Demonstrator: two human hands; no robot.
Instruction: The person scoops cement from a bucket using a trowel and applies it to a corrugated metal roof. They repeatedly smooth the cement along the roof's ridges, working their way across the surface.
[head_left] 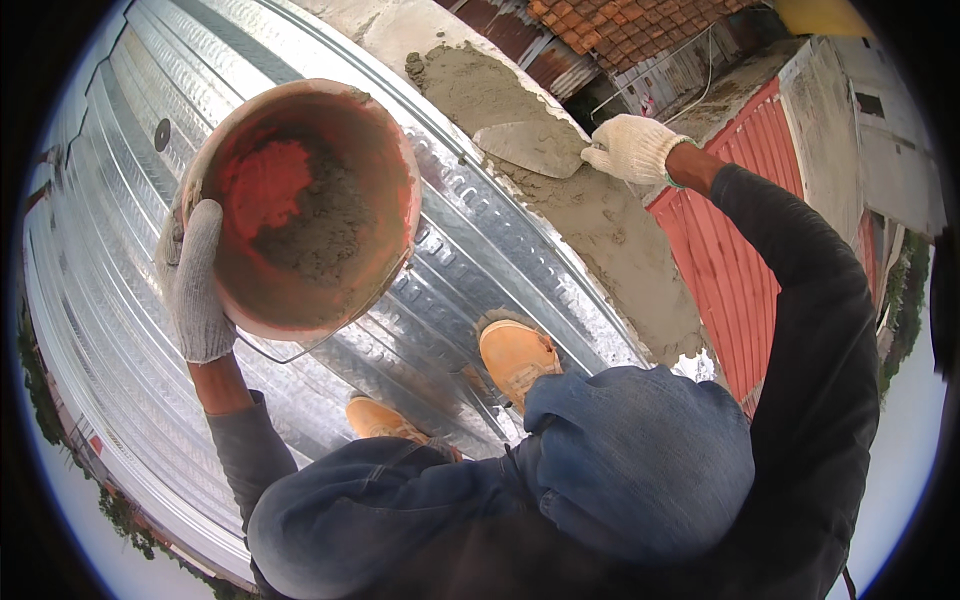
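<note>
My left hand (200, 290), in a grey knit glove, grips the rim of a bucket (265, 185), thumb over the edge and fingers mostly hidden outside. The bucket tilts toward me, and grey wet mortar (325, 235) clings to its reddish inside. On the right, my right hand (640, 150), in a cream knit glove, closes round the handle of a trowel (530, 148); the handle itself is hidden in the fist. The trowel's mortar-smeared blade lies flat against the mortar band (610, 235) along the wall top.
Ribbed shiny metal roofing (120, 270) spreads under the bucket and my tan boots (515, 360). The wall edge runs diagonally from upper middle to lower right. Beyond it lie red corrugated sheeting (725, 250), a tiled roof (610, 25) and a concrete wall (820, 140).
</note>
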